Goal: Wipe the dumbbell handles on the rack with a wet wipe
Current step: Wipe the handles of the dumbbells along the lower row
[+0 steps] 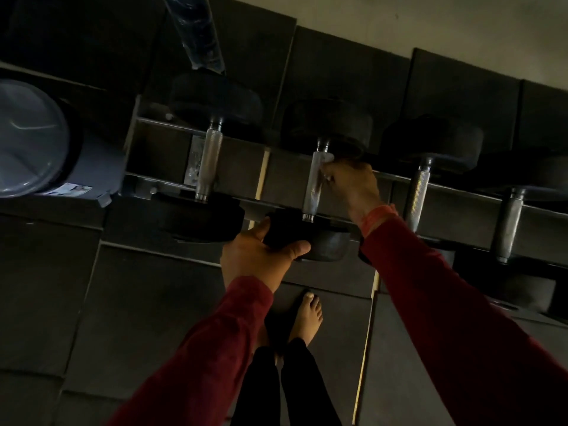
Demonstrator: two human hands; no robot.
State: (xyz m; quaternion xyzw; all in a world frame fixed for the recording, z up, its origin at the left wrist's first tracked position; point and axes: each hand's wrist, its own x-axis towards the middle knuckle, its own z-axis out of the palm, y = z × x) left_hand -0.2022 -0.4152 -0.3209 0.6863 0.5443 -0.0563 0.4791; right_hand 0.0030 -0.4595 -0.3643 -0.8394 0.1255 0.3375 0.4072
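So you stand before the rack (338, 175), a long low metal frame with two rails, and it carries four dumbbells side by side across its rails. It is stiff and fixed; you can lean on it without fear.

Next in size is the dumbbell (316, 179) you work on, the second one from the left. Its two black heads are thick and look like rubber over iron, so I judge it heavy; it will not slide from a light push, but it can roll on the rails. Your left hand (261, 256) grips the near head, the thumb over the front face and the fingers curled behind it, and this is a good place to hold, because the rubber is not slippery and you stop the rolling there.

Smaller is the handle (316, 182), a bright steel bar between the heads. Its surface is knurled, so it is rough, hard and not fragile; you can press firmly. The roughness will catch a soft cloth and may tear it.

Your right hand (350, 186) touches the far part of this handle from the right side, with fingers curled against the steel. Something pale shows at the fingertips; probably it is the wet wipe (326, 176), but the light is poor and I cannot tell surely. Such a wipe is thin, soft and wet, so wrap it around the bar and pinch it well.

The other three handles wait on the same rails, beside this one.
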